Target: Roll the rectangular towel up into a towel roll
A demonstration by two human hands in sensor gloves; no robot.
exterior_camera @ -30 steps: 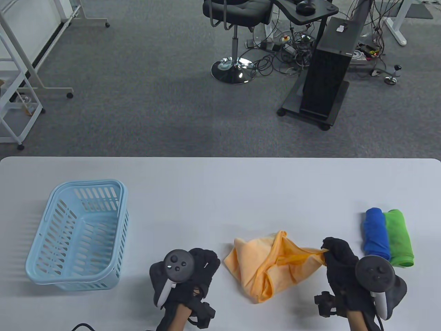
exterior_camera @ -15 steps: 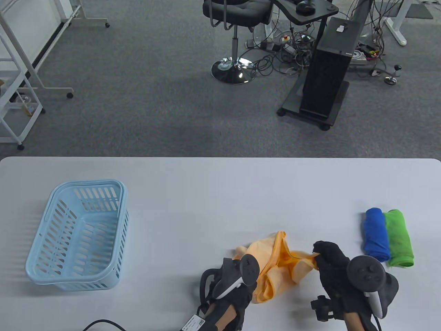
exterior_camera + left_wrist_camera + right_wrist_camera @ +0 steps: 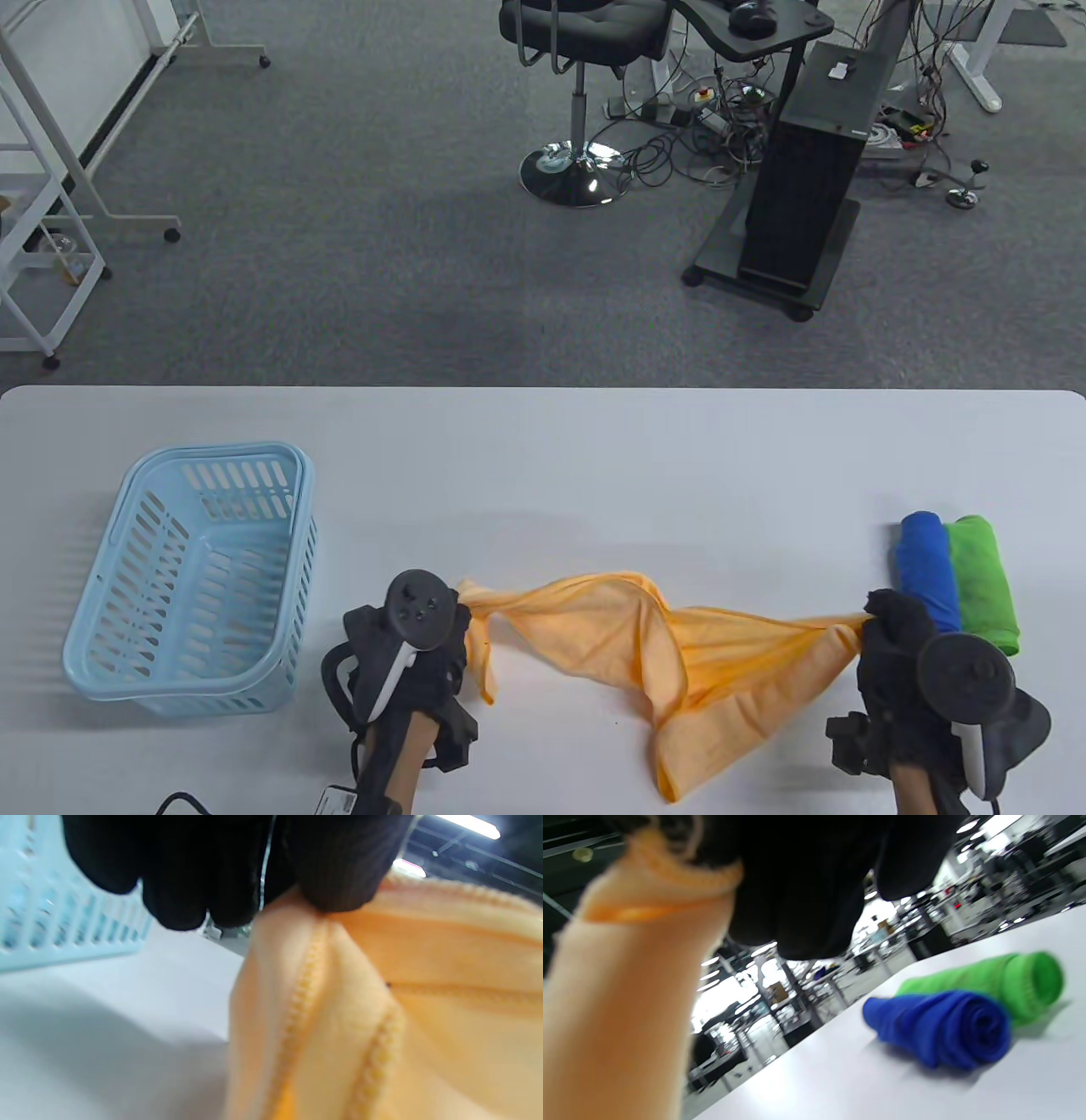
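An orange towel [image 3: 670, 654] hangs stretched between my two hands near the table's front edge, sagging in the middle with a corner drooping toward the front. My left hand [image 3: 454, 615] pinches its left corner; the left wrist view shows my gloved fingers [image 3: 339, 870] gripping the stitched hem of the towel [image 3: 382, 1005]. My right hand [image 3: 878, 624] pinches the right corner; the right wrist view shows the towel [image 3: 628, 1005] hanging from my fingers [image 3: 797, 891].
A light blue slatted basket [image 3: 136, 586] stands at the left, also seen in the left wrist view [image 3: 51, 929]. A blue towel roll [image 3: 926, 570] and a green towel roll [image 3: 982, 584] lie side by side at the right, close to my right hand.
My left hand moved right to the bunched towel, took hold of a corner and pulled it left. My right hand moved right. The towel went from a crumpled heap to a stretched span.
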